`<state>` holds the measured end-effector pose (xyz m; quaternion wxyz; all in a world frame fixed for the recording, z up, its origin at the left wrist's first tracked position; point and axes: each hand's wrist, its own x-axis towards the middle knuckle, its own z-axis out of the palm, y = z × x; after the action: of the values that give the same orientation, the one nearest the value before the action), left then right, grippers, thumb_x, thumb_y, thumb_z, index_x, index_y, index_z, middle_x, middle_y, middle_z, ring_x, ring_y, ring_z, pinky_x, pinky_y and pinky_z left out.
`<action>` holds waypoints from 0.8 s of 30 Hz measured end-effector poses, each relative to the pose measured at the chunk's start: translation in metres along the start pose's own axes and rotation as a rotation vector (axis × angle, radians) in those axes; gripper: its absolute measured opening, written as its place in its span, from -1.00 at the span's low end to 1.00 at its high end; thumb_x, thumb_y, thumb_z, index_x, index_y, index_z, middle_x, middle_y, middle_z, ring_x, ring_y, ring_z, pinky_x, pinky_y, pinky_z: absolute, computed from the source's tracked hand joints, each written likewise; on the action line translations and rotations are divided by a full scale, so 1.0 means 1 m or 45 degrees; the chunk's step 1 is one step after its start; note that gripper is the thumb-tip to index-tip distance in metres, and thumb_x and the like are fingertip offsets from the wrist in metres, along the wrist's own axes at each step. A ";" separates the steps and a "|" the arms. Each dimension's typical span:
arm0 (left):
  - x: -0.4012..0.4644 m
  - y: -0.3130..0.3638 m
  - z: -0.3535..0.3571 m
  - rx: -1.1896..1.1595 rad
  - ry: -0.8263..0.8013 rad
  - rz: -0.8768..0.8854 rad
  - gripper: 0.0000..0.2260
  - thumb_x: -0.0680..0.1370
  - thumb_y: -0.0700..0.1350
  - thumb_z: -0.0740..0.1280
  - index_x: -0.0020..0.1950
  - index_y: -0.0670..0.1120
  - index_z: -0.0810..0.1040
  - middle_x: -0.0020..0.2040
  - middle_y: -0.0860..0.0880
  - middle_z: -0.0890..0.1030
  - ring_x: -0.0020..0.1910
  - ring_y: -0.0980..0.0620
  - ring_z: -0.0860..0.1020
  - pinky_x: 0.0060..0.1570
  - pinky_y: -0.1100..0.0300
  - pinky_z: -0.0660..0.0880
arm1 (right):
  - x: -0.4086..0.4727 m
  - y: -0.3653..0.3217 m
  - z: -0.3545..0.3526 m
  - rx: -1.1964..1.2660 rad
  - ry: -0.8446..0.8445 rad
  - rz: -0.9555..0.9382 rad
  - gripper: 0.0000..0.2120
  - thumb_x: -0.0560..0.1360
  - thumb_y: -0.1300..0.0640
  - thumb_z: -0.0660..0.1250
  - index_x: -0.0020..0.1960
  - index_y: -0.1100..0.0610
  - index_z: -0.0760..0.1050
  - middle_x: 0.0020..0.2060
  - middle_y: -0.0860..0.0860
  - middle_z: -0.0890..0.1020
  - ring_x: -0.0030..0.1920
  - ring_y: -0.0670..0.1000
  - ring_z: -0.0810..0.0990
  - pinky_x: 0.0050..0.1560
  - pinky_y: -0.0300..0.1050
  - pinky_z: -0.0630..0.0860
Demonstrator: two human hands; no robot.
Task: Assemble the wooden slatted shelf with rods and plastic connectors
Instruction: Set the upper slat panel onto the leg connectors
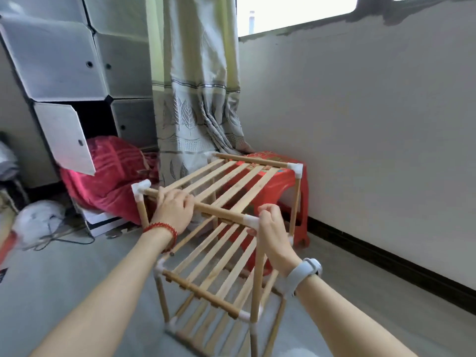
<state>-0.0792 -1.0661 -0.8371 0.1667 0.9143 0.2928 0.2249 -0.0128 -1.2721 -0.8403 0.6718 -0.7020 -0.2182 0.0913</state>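
Three-tiered wooden slatted shelf (221, 176), white corner connectors (295, 168)

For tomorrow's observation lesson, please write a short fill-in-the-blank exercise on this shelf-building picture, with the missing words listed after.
1. The left hand grips the top front ____ of the wooden shelf.
2. The right hand holds a white plastic ____ at the top near corner.
3. A red beaded ____ circles the left wrist.
4. Behind the shelf stands a red plastic ____.

Missing words: rod; connector; bracelet; stool
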 end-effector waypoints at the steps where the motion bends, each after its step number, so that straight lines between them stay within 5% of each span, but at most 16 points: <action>1: -0.006 0.005 -0.003 -0.043 -0.010 0.072 -0.65 0.66 -0.09 0.00 0.26 -0.15 0.49 0.34 -0.07 0.41 0.46 -0.06 0.15 0.47 0.08 -0.18 | -0.002 0.000 0.018 0.034 -0.045 -0.013 -0.87 0.62 0.18 0.00 0.03 0.08 0.31 -0.04 0.09 0.40 0.00 0.13 0.53 -0.26 -0.28 0.43; 6: -0.017 -0.030 -0.031 -0.451 0.009 -0.062 -0.71 0.65 -0.12 0.11 0.21 -0.19 0.55 0.37 -0.04 0.43 0.50 -0.01 0.12 0.40 0.28 0.04 | -0.012 -0.007 0.100 -0.046 -0.500 -0.043 -0.69 0.66 0.05 -0.03 0.32 0.13 0.28 0.26 0.09 0.39 0.25 0.04 0.40 0.32 -0.04 0.36; 9: -0.037 -0.045 -0.055 -0.502 0.105 -0.182 -0.73 0.64 -0.10 0.14 0.13 -0.18 0.58 0.26 0.00 0.51 0.37 -0.01 0.34 0.19 0.40 0.23 | -0.013 -0.006 0.100 -0.256 -0.748 -0.197 -0.65 0.66 0.09 0.02 0.37 0.17 0.36 0.20 0.02 0.50 0.21 -0.05 0.46 0.24 -0.19 0.38; 11: -0.052 -0.042 -0.057 -0.488 0.134 -0.197 -0.70 0.63 -0.04 0.16 0.16 -0.17 0.59 0.35 -0.01 0.44 0.37 0.03 0.34 0.25 0.31 0.21 | -0.001 0.001 0.089 -0.447 -0.666 -0.432 -0.68 0.64 0.12 0.08 0.31 0.14 0.45 0.15 0.00 0.56 0.17 -0.07 0.49 0.16 -0.24 0.40; 15: -0.070 -0.025 -0.025 -0.330 0.272 -0.223 -0.76 0.60 0.03 0.18 -0.02 -0.05 0.59 0.39 0.02 0.40 0.44 -0.04 0.27 0.41 -0.08 0.21 | 0.058 0.012 0.054 -1.013 -0.019 -0.745 -0.71 0.51 0.20 0.14 0.11 0.13 0.57 0.09 0.06 0.57 0.20 0.11 0.44 0.22 0.09 0.30; 17: -0.065 -0.023 -0.017 -0.393 0.433 -0.227 -0.73 0.62 -0.06 0.15 0.13 -0.14 0.59 0.36 -0.02 0.45 0.45 -0.09 0.26 0.40 -0.11 0.23 | 0.093 0.010 0.034 -1.226 0.234 -0.785 -0.65 0.45 0.15 0.11 0.14 0.15 0.55 0.19 0.11 0.53 0.29 0.17 0.38 0.29 0.18 0.20; 21: -0.047 -0.052 -0.022 -0.473 0.491 -0.138 -0.74 0.61 -0.17 0.16 0.11 -0.23 0.61 0.24 -0.05 0.56 0.34 -0.08 0.42 0.34 0.09 0.34 | 0.151 0.014 0.008 -1.468 0.120 -0.489 -0.60 0.57 0.10 0.07 0.39 0.10 0.32 0.45 0.10 0.27 0.48 0.11 0.12 0.41 0.20 0.05; 24: -0.031 -0.073 -0.038 -0.544 0.530 -0.226 -0.76 0.62 -0.18 0.15 0.01 -0.17 0.61 0.14 -0.03 0.58 0.00 0.17 0.56 -0.02 0.36 0.43 | 0.160 0.019 0.017 -1.157 -0.043 -0.387 -0.69 0.57 0.04 0.06 0.18 0.16 0.43 0.15 0.20 0.50 0.17 0.22 0.45 0.11 0.05 0.38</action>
<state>-0.1550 -1.0216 -0.8465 0.3104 0.7637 0.3456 0.4484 0.1255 -1.1886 -0.8337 0.2988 -0.8832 -0.3470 -0.1012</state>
